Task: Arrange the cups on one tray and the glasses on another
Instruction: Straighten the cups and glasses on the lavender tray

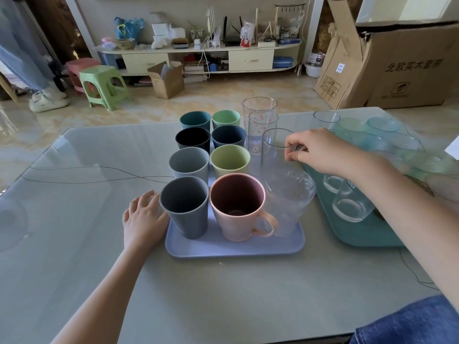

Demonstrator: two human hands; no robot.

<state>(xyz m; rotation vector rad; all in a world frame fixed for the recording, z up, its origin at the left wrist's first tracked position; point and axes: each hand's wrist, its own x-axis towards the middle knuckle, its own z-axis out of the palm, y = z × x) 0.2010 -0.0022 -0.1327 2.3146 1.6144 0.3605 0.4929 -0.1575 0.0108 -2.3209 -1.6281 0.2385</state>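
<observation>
A lilac tray (198,248) holds several coloured cups in two rows, with a pink mug (237,209) and a grey cup (185,207) nearest me. Along its right side stand clear glasses: a ribbed one (289,202), a plain tall glass (274,155) and two printed ones (262,127) behind. My right hand (320,151) pinches the rim of the plain tall glass. My left hand (144,219) rests flat on the table against the lilac tray's left edge. A teal tray (357,235) to the right carries several clear and tinted glasses (351,207).
The grey table (87,194) has a thin dark cable (99,173) lying across it on the left. A large cardboard box (407,65) stands beyond the table's far right corner. Stools and a low shelf sit on the floor behind.
</observation>
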